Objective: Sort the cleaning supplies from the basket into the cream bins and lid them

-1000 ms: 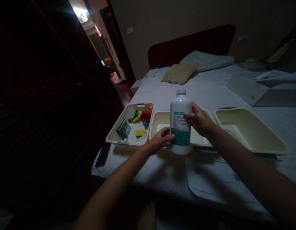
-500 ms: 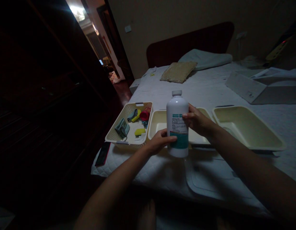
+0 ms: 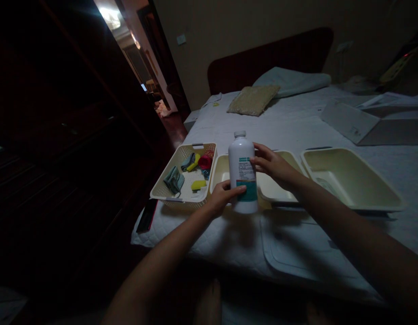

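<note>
A white bottle (image 3: 243, 176) is held nearly upright in front of the middle tub (image 3: 275, 192), hiding part of it. It has rounded shoulders, a ribbed-looking white cap set on top, and a label with a green heading, dark lines too small to read, and a broad teal band below. The left hand (image 3: 224, 196) has its fingers closed about the lower side, thumb across the teal band; the right hand (image 3: 270, 162) holds the upper right side, thumb on the label's edge.

The tub sits on a bed (image 3: 290, 119) with a white quilted cover. Left of the tub is a perforated basket (image 3: 188, 192) holding cloths and yellow pieces; right of it, another cream tub (image 3: 364, 180). A pale lid-like panel (image 3: 297, 253) lies on the near side of the middle tub. Well beyond it are a beige cushion (image 3: 253, 100) and a dark headboard (image 3: 270, 56). The room is dim; a lit doorway (image 3: 153, 74) opens far behind the tub, to its left.
</note>
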Action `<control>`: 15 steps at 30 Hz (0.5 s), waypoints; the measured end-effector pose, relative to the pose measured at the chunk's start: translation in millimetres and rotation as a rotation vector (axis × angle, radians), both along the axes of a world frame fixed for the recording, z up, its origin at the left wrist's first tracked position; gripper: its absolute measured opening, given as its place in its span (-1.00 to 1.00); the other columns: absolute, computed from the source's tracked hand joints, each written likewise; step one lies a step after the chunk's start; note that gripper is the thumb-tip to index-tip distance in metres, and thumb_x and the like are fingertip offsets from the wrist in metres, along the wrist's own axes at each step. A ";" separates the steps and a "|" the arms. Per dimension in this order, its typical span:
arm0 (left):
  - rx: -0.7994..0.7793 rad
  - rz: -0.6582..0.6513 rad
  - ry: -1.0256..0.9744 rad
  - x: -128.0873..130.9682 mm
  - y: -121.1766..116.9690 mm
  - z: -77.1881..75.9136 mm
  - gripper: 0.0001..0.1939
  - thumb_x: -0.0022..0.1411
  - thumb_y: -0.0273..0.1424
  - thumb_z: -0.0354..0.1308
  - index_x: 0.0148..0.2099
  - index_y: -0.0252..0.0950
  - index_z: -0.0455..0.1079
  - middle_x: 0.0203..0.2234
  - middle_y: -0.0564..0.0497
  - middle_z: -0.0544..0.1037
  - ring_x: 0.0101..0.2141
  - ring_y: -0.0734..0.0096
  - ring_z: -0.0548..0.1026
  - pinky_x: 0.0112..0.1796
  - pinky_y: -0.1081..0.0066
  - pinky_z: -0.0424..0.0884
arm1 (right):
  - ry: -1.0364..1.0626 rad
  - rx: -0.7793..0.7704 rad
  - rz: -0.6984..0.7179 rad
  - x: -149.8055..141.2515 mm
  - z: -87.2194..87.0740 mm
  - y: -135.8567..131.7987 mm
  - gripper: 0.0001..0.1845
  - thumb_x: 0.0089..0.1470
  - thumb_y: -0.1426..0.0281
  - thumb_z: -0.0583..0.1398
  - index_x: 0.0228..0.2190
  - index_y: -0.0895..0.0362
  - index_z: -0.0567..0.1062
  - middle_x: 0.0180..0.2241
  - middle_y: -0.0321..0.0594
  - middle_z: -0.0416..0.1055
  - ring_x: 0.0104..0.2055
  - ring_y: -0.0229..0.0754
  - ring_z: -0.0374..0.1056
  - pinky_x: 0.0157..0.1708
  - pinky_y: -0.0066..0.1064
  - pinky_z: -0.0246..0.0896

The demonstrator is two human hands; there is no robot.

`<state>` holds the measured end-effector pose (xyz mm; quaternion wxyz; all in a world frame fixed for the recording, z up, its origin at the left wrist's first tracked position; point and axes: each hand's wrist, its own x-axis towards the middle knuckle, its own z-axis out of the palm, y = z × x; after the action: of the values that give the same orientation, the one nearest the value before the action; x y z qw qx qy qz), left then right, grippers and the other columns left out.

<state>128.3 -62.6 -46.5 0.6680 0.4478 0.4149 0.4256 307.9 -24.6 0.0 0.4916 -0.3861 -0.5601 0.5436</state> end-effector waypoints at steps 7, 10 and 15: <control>0.016 0.241 0.246 3.2 7.4 -0.1 -0.44 -0.20 -0.15 0.43 -0.17 -0.39 0.51 -0.31 -0.14 0.60 -0.38 0.33 0.54 -0.34 0.38 0.43 | -0.161 -0.110 -0.177 -14.2 -0.2 -0.3 -0.49 0.02 0.08 0.20 -0.05 0.06 0.32 -0.03 -0.05 0.39 0.01 0.01 0.37 -0.08 -0.09 0.39; -0.004 0.268 0.299 7.8 8.3 -1.3 -0.45 -0.20 -0.18 0.43 -0.16 -0.39 0.50 -0.30 -0.15 0.60 -0.38 0.32 0.54 -0.35 0.40 0.42 | -0.234 -0.161 -0.179 -22.3 0.9 -2.7 -0.38 0.00 0.01 0.20 0.00 0.08 0.27 -0.01 0.02 0.38 -0.02 0.03 0.40 -0.15 -0.13 0.42; 0.041 0.288 0.493 13.2 3.7 2.1 -0.50 -0.24 -0.18 0.44 -0.25 -0.36 0.47 -0.39 -0.10 0.57 -0.42 0.33 0.49 -0.42 0.42 0.33 | -0.318 -0.106 -0.232 -30.4 -13.6 2.1 -0.13 -0.18 -0.07 0.29 0.05 0.09 0.16 -0.02 0.06 0.37 -0.06 0.06 0.41 -0.16 -0.14 0.41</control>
<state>141.5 -58.9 -44.4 0.4703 0.4880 0.6153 0.4025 277.4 -22.5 -13.6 0.4352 -0.5542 -0.5531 0.4444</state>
